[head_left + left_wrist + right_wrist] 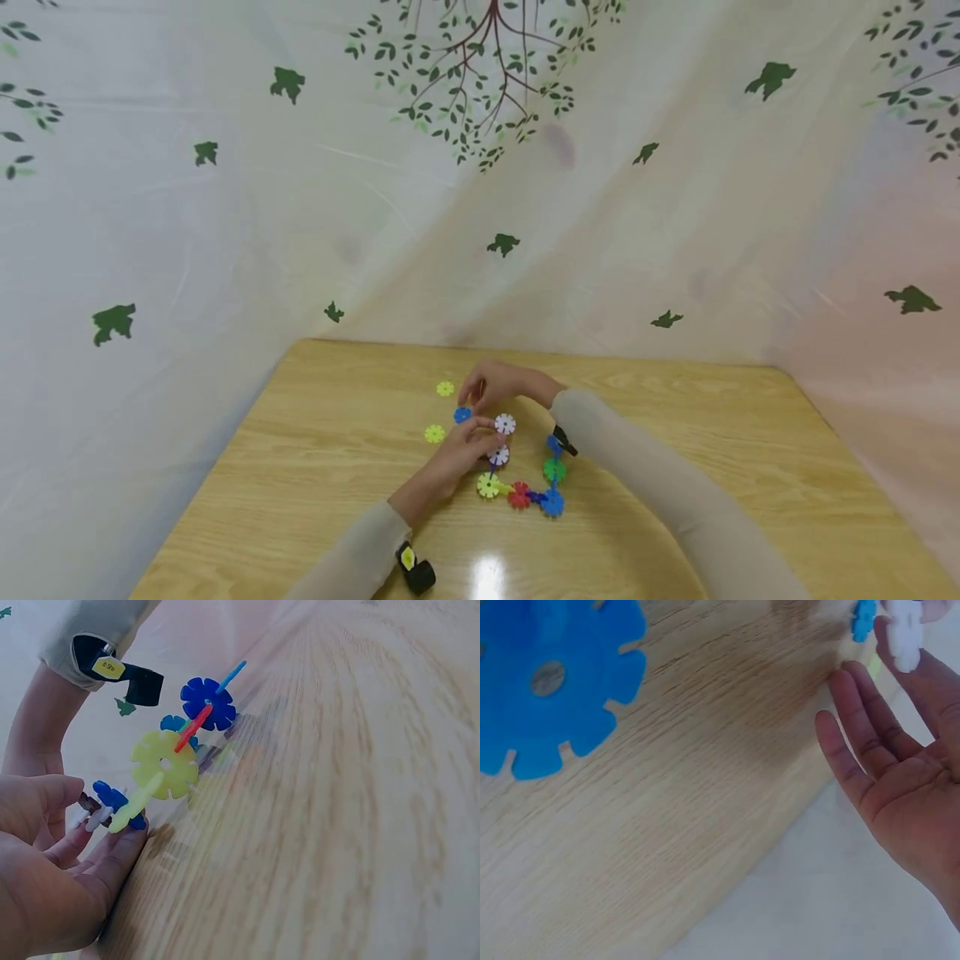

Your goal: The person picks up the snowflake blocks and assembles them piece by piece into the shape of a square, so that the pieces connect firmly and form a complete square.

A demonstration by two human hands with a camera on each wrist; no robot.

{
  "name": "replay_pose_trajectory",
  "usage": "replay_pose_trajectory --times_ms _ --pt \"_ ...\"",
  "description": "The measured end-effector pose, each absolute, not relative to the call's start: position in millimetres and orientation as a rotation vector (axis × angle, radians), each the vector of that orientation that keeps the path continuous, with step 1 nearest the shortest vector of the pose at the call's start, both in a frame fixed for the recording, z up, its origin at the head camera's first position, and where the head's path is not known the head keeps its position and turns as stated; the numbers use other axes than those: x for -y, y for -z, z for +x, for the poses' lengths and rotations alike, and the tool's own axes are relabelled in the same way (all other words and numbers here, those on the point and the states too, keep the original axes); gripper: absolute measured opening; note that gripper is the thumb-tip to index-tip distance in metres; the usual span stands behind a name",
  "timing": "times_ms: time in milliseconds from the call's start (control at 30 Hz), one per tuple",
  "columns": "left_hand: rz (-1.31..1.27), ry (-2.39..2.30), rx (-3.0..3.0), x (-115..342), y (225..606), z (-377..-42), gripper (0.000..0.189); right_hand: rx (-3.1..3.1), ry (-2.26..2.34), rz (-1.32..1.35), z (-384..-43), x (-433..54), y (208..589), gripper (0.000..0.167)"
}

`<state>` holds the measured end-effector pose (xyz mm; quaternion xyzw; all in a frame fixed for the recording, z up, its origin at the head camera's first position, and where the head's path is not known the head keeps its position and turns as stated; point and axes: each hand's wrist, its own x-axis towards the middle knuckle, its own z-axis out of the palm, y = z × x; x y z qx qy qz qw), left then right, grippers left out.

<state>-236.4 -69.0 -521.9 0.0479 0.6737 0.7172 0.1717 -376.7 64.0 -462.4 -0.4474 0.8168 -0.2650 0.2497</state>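
Looks like a curtained-off corner | cannot tell whether home or office | shows creased pale cloth (420,275) round three sides, printed with leafy branches (504,71) and green shapes (287,83) | holds a wooden table (300,450)

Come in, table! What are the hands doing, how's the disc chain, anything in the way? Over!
Left hand holds disc chain. Right hand by blue disc, grip unclear. No obstruction seen; yellow discs lie off to the side.
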Motion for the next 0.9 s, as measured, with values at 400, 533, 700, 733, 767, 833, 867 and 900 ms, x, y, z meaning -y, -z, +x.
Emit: replay_pose_trajectory --times_ms 400,533,700,733,767,833,867,900 --pt "0.144 -2.051 -1.906 68.9 524.3 -236.7 0.031 -2.176 0.747 -1.303 -375.4 -54.8 470.7 0.016" --pt "0.146 -2.053 -1.906 65.4 523.4 -235.7 0.032 -2.257 0.667 -1.284 -375.6 -59.1 471.1 0.015" --pt "0.132 -2.079 -1.887 63.1 521.3 -236.0 0.032 -2.319 0.678 -1.176 -378.1 -70.6 471.1 0.016" --pt "0.123 -2.084 -1.88 63.0 521.2 -236.5 0.031 -2.324 0.698 -1.153 -378.5 -73.2 471.0 0.017" --pt "0.113 -2.089 -1.876 63.1 521.0 -237.0 0.031 -2.332 0.719 -1.128 -378.9 -75.9 470.9 0.018" --pt "0.085 -2.106 -1.865 63.0 520.1 -238.3 0.032 -2.348 0.756 -1.092 -379.3 -81.4 470.5 0.019" --pt "0.07 -2.12 -1.856 62.9 520.0 -239.4 0.032 -2.357 0.771 -1.086 -379.4 -84.0 470.2 0.019" --pt "0.059 -2.13 -1.852 62.8 520.0 -240.4 0.033 -2.367 0.788 -1.082 -379.1 -86.9 469.6 0.018"
